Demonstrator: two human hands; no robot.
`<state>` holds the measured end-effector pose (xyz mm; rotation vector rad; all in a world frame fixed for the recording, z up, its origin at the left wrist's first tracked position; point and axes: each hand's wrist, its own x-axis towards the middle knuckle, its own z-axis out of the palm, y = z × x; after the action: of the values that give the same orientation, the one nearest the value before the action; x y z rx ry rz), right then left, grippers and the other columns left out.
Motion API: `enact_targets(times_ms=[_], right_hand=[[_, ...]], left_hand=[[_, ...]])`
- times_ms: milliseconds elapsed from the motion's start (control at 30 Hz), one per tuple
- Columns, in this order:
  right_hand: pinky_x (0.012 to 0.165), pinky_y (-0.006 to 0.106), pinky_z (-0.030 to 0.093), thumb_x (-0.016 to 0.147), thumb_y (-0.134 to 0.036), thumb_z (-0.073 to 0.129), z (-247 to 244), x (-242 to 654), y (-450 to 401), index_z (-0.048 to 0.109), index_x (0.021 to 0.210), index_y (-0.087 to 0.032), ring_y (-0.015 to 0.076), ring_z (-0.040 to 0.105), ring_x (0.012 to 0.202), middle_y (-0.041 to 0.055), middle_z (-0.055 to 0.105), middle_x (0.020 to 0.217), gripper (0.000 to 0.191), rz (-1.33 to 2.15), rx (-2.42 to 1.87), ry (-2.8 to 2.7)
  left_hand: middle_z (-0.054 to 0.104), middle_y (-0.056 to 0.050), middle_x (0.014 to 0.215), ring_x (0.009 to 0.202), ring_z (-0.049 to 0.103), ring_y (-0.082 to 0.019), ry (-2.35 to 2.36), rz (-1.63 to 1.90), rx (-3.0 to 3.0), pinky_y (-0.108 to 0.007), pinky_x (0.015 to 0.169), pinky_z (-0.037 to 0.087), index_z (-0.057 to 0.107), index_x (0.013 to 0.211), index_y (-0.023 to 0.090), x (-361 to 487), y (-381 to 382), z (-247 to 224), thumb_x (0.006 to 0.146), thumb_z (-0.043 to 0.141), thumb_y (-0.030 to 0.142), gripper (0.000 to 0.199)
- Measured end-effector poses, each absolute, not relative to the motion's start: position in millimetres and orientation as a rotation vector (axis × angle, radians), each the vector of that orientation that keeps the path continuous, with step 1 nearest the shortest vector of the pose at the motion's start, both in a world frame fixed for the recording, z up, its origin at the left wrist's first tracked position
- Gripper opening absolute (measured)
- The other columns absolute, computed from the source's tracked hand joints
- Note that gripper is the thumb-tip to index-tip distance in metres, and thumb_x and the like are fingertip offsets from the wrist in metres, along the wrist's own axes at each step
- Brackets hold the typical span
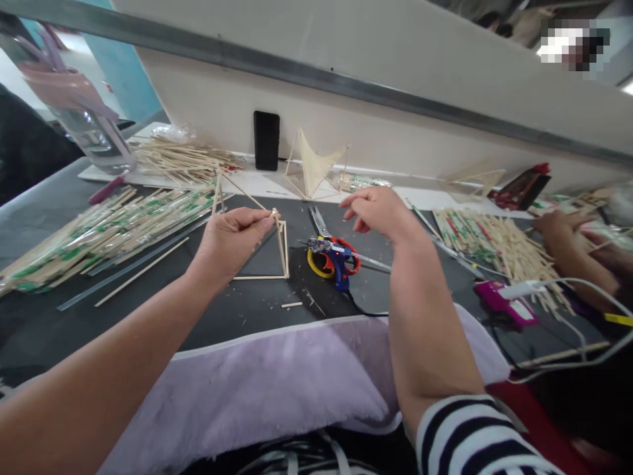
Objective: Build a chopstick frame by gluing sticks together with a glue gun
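Observation:
My left hand (232, 241) pinches the top corner of a small wooden stick frame (285, 254), which stands on the dark tabletop. Part of the frame is hidden behind that hand. My right hand (373, 208) hovers over the table with its fingers loosely bent and apart, and nothing shows in it. Just below it lies a blue glue gun (340, 269) with a clear glue stick (373, 262) in its back end. Scissors (320, 223) lie partly under the gun, beside a yellow and orange ring-shaped thing (319, 265).
Bagged wooden sticks (113, 237) and a bottle (91, 125) are at left. A phone (266, 140) leans on the wall near a curved stick model (316, 165). At right are loose sticks (509, 247), a purple power strip (504, 303) and another person's hand (558, 227).

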<state>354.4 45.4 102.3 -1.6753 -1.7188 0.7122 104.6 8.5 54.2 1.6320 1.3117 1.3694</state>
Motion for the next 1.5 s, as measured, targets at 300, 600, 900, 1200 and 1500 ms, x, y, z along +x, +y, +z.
enact_targets(times_ms=[300,600,900,1200,1500], right_hand=[[0.045,0.025,0.047,0.078,-0.036,0.061,94,383,49,0.065,0.062,-0.014,0.0154,0.062,0.046,0.0088,0.068,0.06,0.028,0.988,-2.192,-2.007],[0.039,0.027,0.041,0.07,-0.067,0.06,61,361,29,0.057,0.048,-0.018,0.0154,0.053,0.035,0.0081,0.059,0.043,0.054,1.018,-2.287,-2.173],[0.039,0.024,0.042,0.078,-0.051,0.056,38,357,15,0.056,0.054,-0.017,0.0142,0.052,0.035,0.0055,0.058,0.04,0.041,1.065,-2.242,-1.983],[0.04,0.02,0.038,0.069,-0.039,0.068,34,377,8,0.055,0.079,-0.018,0.0095,0.051,0.045,-0.0031,0.057,0.057,0.027,1.365,-1.401,-1.462],[0.052,0.023,0.049,0.058,-0.031,0.078,51,352,-5,0.056,0.098,-0.021,0.0124,0.061,0.06,-0.0002,0.066,0.078,0.047,1.334,-0.995,-1.292]], left_hand=[[0.056,0.001,0.058,0.053,0.047,-0.011,1.324,1.375,1.644,-0.025,0.05,0.038,0.075,0.086,0.025,103,8,52,0.076,0.067,0.037,0.018],[0.057,0.001,0.057,0.05,0.046,-0.01,1.324,1.381,1.643,-0.024,0.048,0.038,0.076,0.086,0.022,103,10,52,0.075,0.066,0.038,0.021],[0.055,0.002,0.056,0.05,0.045,-0.01,1.341,1.37,1.643,-0.022,0.047,0.035,0.076,0.087,0.021,103,10,52,0.075,0.066,0.037,0.022],[0.056,0.001,0.056,0.05,0.046,-0.011,1.359,1.364,1.612,-0.024,0.048,0.036,0.075,0.087,0.02,105,9,54,0.074,0.067,0.037,0.022],[0.057,0.001,0.059,0.052,0.046,-0.011,1.332,1.368,1.663,-0.025,0.05,0.036,0.075,0.083,0.02,105,8,55,0.076,0.066,0.034,0.018]])
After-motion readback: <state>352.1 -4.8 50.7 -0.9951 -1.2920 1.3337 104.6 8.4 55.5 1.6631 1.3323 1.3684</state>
